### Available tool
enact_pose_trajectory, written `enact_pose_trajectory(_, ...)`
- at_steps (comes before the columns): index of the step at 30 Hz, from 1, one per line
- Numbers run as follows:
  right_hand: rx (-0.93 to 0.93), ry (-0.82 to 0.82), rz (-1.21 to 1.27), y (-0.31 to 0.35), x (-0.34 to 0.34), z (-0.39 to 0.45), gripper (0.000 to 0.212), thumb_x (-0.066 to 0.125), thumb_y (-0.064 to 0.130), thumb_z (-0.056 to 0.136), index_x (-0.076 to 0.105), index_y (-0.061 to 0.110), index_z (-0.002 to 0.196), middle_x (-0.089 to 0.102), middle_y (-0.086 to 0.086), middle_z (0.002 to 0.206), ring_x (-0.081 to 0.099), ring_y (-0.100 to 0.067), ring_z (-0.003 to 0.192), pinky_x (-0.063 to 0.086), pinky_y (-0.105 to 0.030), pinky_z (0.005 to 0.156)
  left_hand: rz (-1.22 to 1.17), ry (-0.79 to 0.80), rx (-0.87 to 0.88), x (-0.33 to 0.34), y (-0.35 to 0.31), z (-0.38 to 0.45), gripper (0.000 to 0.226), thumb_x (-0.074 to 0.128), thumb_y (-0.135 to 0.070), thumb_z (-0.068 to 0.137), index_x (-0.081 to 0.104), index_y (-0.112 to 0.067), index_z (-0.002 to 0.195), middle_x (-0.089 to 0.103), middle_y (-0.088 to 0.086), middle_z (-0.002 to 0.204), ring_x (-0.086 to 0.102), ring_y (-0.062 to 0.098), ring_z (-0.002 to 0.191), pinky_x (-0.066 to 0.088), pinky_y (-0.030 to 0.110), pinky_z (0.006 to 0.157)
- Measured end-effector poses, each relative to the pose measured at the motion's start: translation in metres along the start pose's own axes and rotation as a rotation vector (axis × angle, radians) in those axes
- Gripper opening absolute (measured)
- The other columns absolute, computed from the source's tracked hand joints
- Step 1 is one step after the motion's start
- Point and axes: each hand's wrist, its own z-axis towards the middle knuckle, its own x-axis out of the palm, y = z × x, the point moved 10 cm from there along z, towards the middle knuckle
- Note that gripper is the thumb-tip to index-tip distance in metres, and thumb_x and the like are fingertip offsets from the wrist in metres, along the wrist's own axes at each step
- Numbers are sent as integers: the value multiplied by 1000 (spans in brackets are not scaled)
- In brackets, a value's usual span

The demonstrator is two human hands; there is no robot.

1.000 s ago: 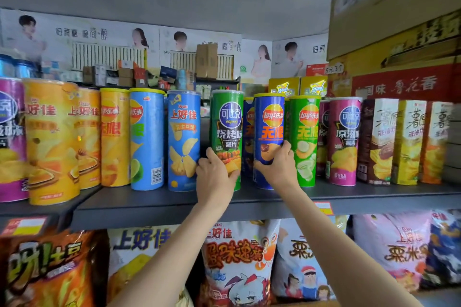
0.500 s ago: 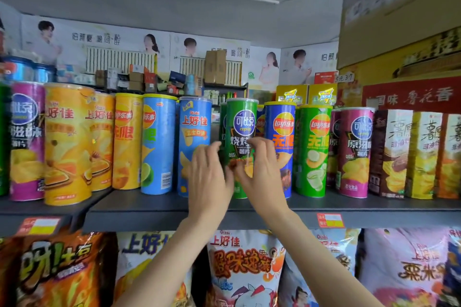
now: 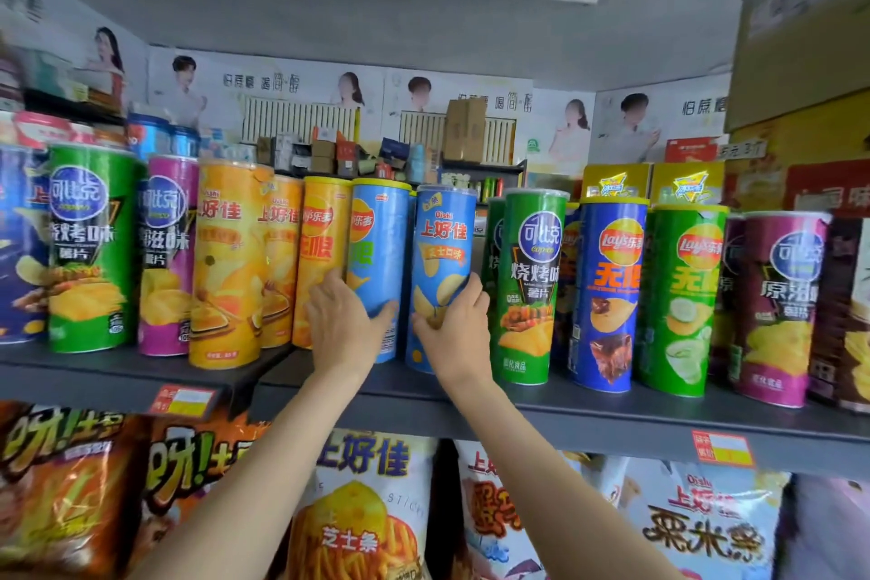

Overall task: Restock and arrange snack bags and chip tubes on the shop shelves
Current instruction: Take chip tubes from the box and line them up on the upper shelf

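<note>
A row of chip tubes stands on the grey shelf (image 3: 588, 414). My left hand (image 3: 346, 327) grips the lower part of a light-blue Lay's tube (image 3: 379, 250), with its thumb round the right side. My right hand (image 3: 454, 334) grips the lower part of a blue Oishi tube (image 3: 442, 245) that stands just right of it. Both tubes are upright. A green Copico tube (image 3: 532, 278) stands to the right of my right hand, then a dark-blue Lay's tube (image 3: 609, 292).
Yellow and orange tubes (image 3: 230, 259) fill the shelf to the left, green and pink ones (image 3: 777, 301) to the right. Snack bags (image 3: 367, 513) hang on the shelf below. Price tags (image 3: 720, 447) sit on the shelf edge. Cardboard boxes (image 3: 800, 14) loom at upper right.
Both hands have moved left from the green Copico and dark-blue Lay's tubes. They now grip the light-blue Lay's tube and the blue Oishi tube. The view has also shifted left.
</note>
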Motion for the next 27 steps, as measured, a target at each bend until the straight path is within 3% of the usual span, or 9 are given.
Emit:
enact_pose_trajectory(5,-12,-34,-22,0,-1,-2,81,65,28,85,14,3,144,35,-15,131,44,-32,119,42,-37,95,-104,74,-81,16,2,5,74,73,-32,77,33,1,129,44,22,127,41,37,119,36,42,96)
enact_pose_trajectory(12,16,-51,-54,-3,-1,-2,81,65,26,83,15,3,142,37,-16,128,45,-36,115,40,-39,92,52,12,-132,-10,13,2,83,77,-49,67,39,1,121,38,21,126,36,37,119,33,42,95)
enact_pose_trajectory(19,46,-42,-67,-5,-2,-5,82,65,29,85,14,3,144,35,-16,132,46,-35,117,41,-39,91,67,75,-134,-18,18,3,89,74,-54,67,36,-1,127,35,18,130,34,35,123,34,43,96)
enact_pose_trajectory(27,116,-11,-66,-13,2,-5,84,67,23,80,14,2,142,37,-19,128,47,-42,113,42,-44,89,-9,215,-90,-18,31,1,82,76,-47,69,39,-6,130,49,15,127,45,35,120,40,44,98)
